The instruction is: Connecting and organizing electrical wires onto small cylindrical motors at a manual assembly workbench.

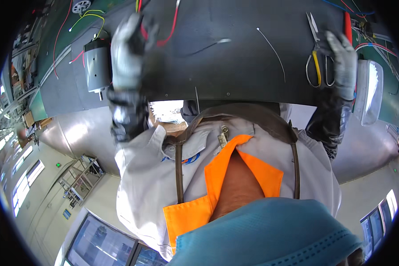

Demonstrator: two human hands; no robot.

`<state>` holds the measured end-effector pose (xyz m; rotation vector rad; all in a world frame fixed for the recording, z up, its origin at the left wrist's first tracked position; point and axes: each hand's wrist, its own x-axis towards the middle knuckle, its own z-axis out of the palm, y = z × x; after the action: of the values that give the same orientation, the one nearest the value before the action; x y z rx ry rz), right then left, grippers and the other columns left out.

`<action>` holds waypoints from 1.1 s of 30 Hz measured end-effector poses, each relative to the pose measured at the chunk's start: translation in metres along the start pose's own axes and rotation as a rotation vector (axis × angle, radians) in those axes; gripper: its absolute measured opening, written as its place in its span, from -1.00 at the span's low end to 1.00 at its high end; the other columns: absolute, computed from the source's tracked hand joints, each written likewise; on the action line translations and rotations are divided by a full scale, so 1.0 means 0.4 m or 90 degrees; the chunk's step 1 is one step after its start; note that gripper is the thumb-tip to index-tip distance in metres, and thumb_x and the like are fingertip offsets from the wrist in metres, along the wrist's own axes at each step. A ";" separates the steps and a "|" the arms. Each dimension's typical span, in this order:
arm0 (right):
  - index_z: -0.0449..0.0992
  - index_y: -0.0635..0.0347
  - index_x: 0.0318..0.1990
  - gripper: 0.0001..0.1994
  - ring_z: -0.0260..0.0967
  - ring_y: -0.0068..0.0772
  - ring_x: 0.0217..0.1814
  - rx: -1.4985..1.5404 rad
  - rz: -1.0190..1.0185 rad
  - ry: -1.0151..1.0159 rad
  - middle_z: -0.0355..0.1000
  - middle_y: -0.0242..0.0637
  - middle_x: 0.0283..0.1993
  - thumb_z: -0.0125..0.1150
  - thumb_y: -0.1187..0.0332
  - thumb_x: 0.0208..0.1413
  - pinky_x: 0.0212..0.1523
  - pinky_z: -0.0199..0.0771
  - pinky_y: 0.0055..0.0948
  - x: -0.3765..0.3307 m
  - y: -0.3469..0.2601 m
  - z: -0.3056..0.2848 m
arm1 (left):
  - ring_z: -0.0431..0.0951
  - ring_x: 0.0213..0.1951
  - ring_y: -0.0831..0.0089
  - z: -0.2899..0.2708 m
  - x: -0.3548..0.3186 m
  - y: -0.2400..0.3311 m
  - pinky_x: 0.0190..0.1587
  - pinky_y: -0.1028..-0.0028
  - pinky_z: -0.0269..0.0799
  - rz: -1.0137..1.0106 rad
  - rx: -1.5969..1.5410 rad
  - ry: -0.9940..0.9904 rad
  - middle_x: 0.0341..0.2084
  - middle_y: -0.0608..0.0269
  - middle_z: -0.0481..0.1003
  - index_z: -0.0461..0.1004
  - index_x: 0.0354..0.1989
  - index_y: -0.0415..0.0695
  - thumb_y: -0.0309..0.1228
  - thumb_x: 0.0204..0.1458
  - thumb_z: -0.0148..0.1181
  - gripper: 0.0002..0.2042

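Observation:
My left hand [127, 57], in a grey-white glove with a black sleeve cover, is over the left part of the dark work mat [186, 75]. Motion smears its fingers, so whether they hold anything is hidden. Just left of it stands a grey cylindrical motor [97, 66] with yellow-green and red wires. A red wire [173, 26] curves to its right. On the right, my gloved right hand [344, 60] has its fingers stretched and apart. It is beside yellow-handled scissors [315, 66], whose blades point away from me. A red handle or rod [348, 27] shows just beyond its fingers.
A white cable tie [272, 48] and a blurred dark lead with a pale tip [224, 41] lie on the mat. A clear plastic box [370, 93] is at the far right. Loose wires run along the far right corner. A round white part [81, 6] sits at the far left.

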<state>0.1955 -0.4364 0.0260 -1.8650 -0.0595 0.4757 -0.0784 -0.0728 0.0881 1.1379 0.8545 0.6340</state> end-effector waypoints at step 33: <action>0.24 0.28 0.45 -0.46 0.52 -0.57 -0.33 0.114 -0.300 -0.366 0.60 -0.23 -0.36 0.07 0.30 0.38 -0.25 0.55 -0.54 -0.327 -0.109 0.349 | 0.58 -0.32 0.66 0.165 -0.188 -0.110 -0.24 0.61 0.45 -0.105 -0.169 -0.185 -0.36 0.36 0.64 0.63 -0.09 -0.23 -0.35 0.31 0.23 -0.80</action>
<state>0.0349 -0.3315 0.0673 -1.4265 -0.7962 0.6436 -0.0627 -0.1802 0.0773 0.8809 0.5877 0.4177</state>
